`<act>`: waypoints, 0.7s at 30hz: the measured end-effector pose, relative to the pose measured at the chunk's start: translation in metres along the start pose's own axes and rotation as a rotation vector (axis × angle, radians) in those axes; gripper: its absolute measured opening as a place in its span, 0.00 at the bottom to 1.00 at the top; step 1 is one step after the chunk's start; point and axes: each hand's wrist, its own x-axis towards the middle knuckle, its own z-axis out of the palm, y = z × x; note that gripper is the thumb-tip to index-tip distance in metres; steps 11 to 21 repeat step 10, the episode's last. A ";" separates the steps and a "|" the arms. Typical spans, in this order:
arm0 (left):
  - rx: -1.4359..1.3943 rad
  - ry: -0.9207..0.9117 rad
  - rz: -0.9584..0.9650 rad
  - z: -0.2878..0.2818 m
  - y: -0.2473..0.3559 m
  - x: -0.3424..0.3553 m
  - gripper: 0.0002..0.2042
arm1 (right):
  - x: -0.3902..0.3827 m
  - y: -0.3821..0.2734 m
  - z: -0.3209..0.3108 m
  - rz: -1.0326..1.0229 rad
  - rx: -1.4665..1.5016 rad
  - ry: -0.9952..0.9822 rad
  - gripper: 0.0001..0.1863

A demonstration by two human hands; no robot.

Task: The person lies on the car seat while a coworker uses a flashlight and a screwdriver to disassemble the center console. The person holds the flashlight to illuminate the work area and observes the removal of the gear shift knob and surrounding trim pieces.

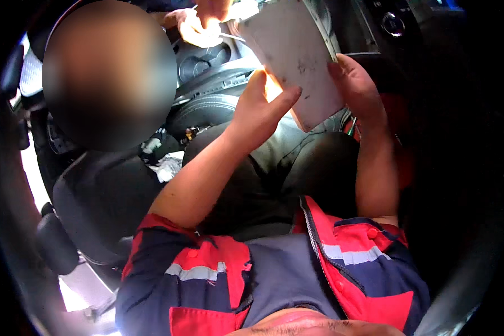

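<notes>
Both of my hands hold up a flat, whitish rectangular panel (pixel 299 70) with dark smudges, tilted over my lap. My left hand (pixel 260 109) grips its lower left edge, the thumb lying on the face. On the opposite edge, my right hand (pixel 358 87) has its fingers round the side, with some of them hidden behind the panel. Beyond the panel's left edge, another person's hand (pixel 199 28) holds a thin pale rod (pixel 232 37) pointing toward it. Bright light glares there and washes out detail.
I sit in a car interior. A cup holder (pixel 199 64) lies left of the panel, and a dark seat (pixel 103 201) stands at the left. A crumpled white rag (pixel 168 167) rests beside my left forearm. A round button (pixel 393 24) sits on the dashboard. The co-worker leans in from the left.
</notes>
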 end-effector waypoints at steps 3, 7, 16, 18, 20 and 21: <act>-0.282 0.018 -0.416 -0.011 0.002 -0.012 0.24 | -0.009 -0.004 0.005 -0.033 -0.152 0.001 0.18; -0.664 0.117 -0.576 -0.016 -0.022 -0.016 0.22 | 0.000 -0.027 0.017 -0.199 -1.103 -0.051 0.14; -0.728 0.168 -0.635 0.000 -0.029 -0.025 0.23 | 0.013 -0.036 0.031 -0.245 -1.398 -0.175 0.15; -0.728 0.168 -0.635 0.000 -0.029 -0.025 0.23 | 0.013 -0.036 0.031 -0.245 -1.398 -0.175 0.15; -0.728 0.168 -0.635 0.000 -0.029 -0.025 0.23 | 0.013 -0.036 0.031 -0.245 -1.398 -0.175 0.15; -0.728 0.168 -0.635 0.000 -0.029 -0.025 0.23 | 0.013 -0.036 0.031 -0.245 -1.398 -0.175 0.15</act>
